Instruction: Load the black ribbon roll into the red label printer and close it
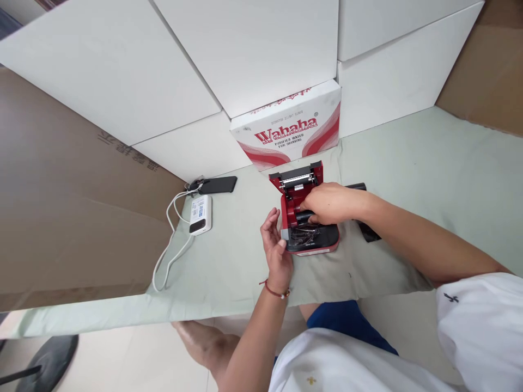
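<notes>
From my remote seat, the biggest thing in view was the wall of plain white cardboard boxes (245, 49), flanked on the left by a large brown corrugated cardboard sheet (61, 218). Below them spread the pale green cloth-covered table (408, 179), with a white-and-red printed "Wahaha" water carton (286, 128) standing at its back edge.

Just in front of that carton sat the small red plastic printer (291, 207), its hinged red lid (300, 173) tipped up and back so the bay lay exposed. My right hand (327, 202) arched over that bay, fingers curled narrow onto a short black cylindrical roll (304, 216). I could not tell whether they actually pinched it or only rested on it. My left hand (275, 247) stood wide, palm toward the printer's left wall, fingertips touching its grey front corner.

I judged the printer light and rigid with a smooth, rather slippery shell, and the raised lid its weak point, so the low side walls looked the safest hold. The roll seemed light and apt to turn, best taken by its ends.

Well to the left lay a white rectangular power bank (201, 214) with a looping white cable (171, 245), and a flat black phone (218, 185) just behind it.
</notes>
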{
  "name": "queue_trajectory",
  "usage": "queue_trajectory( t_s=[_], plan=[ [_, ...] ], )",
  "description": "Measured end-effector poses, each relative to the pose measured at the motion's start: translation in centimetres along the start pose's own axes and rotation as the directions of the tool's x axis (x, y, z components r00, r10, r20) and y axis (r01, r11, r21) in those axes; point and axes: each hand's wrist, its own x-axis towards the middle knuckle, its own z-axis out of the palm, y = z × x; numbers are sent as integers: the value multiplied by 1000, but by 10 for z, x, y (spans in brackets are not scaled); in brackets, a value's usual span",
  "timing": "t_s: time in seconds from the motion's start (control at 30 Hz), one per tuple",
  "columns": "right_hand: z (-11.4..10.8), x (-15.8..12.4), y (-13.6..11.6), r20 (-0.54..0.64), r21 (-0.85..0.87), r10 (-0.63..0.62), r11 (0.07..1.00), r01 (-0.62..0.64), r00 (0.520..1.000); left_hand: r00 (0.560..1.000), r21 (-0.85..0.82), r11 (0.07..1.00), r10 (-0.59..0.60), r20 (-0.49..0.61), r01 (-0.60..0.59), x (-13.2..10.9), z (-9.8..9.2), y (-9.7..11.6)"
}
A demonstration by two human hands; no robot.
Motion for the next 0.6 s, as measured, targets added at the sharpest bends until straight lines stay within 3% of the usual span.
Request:
queue_trajectory(
  t_s=[0.1, 0.2, 0.27, 0.33, 0.4, 0.47, 0.5, 0.53, 0.6],
  plan=[
    [0, -1, 1, -9, 13, -12, 1000, 12, 1000, 973, 326, 925, 140, 183, -194, -10, -2, 12],
    [0, -5, 3, -96, 78, -37, 996, 44, 995, 870, 548, 688, 281, 404, -476, -17, -6, 20],
    [0, -8, 3, -270, 135, -55, 986, 94, 961, 808, 622, 517, 347, 476, -588, -22, -9, 22],
    [1, -9, 3, -505, 155, -67, 974, 167, 860, 781, 675, 399, 392, 486, -620, -26, -10, 21],
    [3, -6, 5, -701, 111, -91, 966, 235, 707, 762, 697, 337, 429, 485, -633, -29, -10, 20],
    [6, -2, 10, -787, 43, -117, 969, 244, 605, 747, 697, 312, 446, 493, -646, -31, -10, 20],
    [7, -1, 12, -789, 17, -123, 975, 221, 601, 741, 694, 306, 450, 498, -652, -31, -11, 20],
    [7, -2, 15, -769, -4, -124, 982, 189, 627, 736, 691, 301, 453, 503, -657, -32, -11, 20],
    [4, -8, 16, -681, -27, -111, 992, 127, 724, 730, 688, 293, 453, 512, -664, -32, -13, 22]
  ],
)
